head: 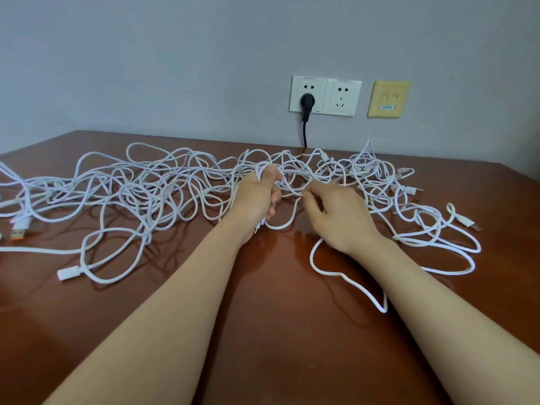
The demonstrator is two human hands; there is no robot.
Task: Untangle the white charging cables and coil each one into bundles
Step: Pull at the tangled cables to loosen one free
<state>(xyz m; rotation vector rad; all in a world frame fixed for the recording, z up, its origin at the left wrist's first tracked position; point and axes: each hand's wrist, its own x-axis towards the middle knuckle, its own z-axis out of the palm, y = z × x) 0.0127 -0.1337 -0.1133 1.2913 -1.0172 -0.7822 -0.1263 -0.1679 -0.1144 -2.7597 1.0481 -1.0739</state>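
Glossy brown table (263,331) carries the white charging cables (163,185), spread in one wide tangle across it, below a grey wall (146,54) with sockets (325,96) and a black plug (306,100). Your left hand (258,200) grips a few loops in curled fingers; your right hand (339,220) pinches one strand just beside. The cables look light, soft and smooth, so they probably slide easily on this shiny top. Better take hold near a connector (469,223) and follow that one cable.

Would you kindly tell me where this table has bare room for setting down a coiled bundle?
Bare table lies near the front edge, left of the left arm and between both arms. The white cables crowd the far half.
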